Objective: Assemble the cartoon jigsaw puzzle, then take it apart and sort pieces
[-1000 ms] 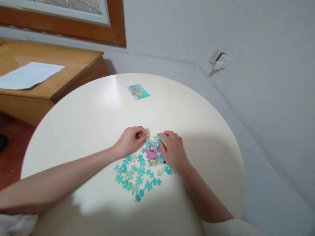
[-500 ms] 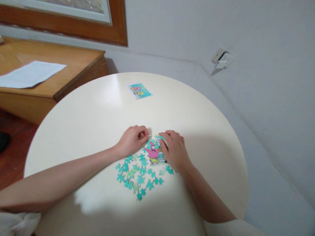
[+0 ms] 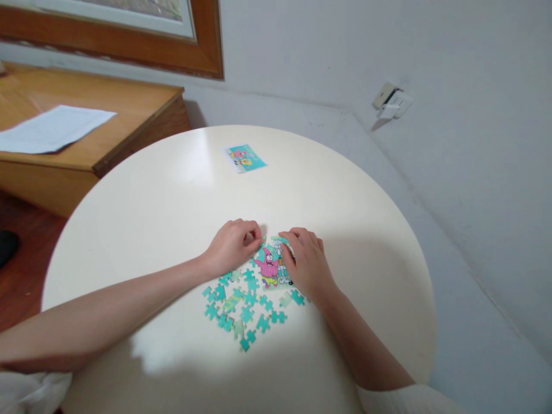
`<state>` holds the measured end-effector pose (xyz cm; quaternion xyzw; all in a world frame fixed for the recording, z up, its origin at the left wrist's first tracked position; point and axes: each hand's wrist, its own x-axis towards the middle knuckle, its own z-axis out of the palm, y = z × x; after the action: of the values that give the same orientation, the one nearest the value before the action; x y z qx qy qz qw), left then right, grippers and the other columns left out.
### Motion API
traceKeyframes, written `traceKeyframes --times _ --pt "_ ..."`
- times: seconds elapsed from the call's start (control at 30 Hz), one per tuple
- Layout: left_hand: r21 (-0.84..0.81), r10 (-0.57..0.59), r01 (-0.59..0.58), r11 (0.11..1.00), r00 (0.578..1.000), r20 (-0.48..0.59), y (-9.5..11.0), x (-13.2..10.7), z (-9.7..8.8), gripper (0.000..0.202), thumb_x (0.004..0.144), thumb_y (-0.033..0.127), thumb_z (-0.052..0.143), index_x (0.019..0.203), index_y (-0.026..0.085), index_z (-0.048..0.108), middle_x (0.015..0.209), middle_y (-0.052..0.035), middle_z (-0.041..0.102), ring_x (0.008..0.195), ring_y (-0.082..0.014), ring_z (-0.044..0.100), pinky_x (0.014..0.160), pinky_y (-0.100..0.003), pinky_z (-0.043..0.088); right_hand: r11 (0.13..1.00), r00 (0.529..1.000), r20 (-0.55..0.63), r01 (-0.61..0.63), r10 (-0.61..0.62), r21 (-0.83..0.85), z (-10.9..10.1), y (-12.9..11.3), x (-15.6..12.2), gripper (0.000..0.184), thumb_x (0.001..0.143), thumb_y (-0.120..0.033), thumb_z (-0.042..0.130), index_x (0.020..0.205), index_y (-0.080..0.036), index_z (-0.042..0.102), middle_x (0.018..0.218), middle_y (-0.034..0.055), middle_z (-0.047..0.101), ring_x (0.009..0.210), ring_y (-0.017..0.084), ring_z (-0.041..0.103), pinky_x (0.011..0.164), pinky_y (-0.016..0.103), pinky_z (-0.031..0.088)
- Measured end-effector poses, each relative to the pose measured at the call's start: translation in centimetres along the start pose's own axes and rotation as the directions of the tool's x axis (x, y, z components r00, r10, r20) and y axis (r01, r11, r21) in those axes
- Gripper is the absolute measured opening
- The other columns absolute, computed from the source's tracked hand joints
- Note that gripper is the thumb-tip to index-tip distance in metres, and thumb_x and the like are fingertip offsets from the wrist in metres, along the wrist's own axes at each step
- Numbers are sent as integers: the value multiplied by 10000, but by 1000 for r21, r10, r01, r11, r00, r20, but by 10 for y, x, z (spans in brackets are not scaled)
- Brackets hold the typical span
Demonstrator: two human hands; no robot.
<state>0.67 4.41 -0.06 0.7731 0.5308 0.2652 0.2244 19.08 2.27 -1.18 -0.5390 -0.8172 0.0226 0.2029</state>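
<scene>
A partly joined cartoon puzzle (image 3: 271,266) with a pink figure lies on the round cream table (image 3: 172,201). My left hand (image 3: 232,246) rests at its upper left corner, fingers curled and pinched on a small puzzle piece pressed at the puzzle's edge. My right hand (image 3: 307,266) lies along the puzzle's right side, fingers bent down onto it and covering that part. Several loose teal pieces (image 3: 241,307) are scattered just below the puzzle, between my forearms.
A small picture card (image 3: 244,158) lies at the table's far side. A wooden desk (image 3: 107,123) with a white sheet of paper (image 3: 54,127) stands at the left. A wall socket (image 3: 391,102) sits on the grey wall at right.
My hands have hardly moved; the left fingers have closed slightly tighter at the puzzle's top corner. The view has shifted a little.
</scene>
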Motion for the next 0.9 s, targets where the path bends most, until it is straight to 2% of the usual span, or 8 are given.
traceKeyframes --times 0.23,0.53,0.73,0.9 --pt "-12 -1 1 1000 1000 -4 -1 2 -1 154 705 202 601 576 188 518 547 13 518 565 -125 431 567 -267 306 1000 1000 -11 4 -4 4 1 1 0 234 876 -202 452 1059 -188 597 1033 95 585 982 229 509 845 364 362" --pt "-200 -42 34 979 998 -39 -7 2 2 203 771 296 533 617 174 479 524 37 472 491 -85 396 492 -220 287 1000 999 -34 8 -9 -12 2 2 -1 226 877 -208 464 1056 -183 600 1028 90 592 970 220 519 836 351 366" --pt "-176 -27 18 984 998 -52 -4 1 1 212 784 278 502 604 169 478 513 42 452 486 -79 371 501 -219 279 995 996 -79 -56 50 -80 1 14 1 219 867 -232 480 1038 -187 610 1017 91 600 956 226 525 823 353 364" --pt "-254 -63 48 966 997 -50 -3 1 0 229 803 296 461 618 167 497 513 41 448 490 -85 373 494 -220 285 988 986 -144 -99 82 -118 1 27 0 228 875 -245 452 1026 -196 615 993 88 613 928 230 528 799 361 361"
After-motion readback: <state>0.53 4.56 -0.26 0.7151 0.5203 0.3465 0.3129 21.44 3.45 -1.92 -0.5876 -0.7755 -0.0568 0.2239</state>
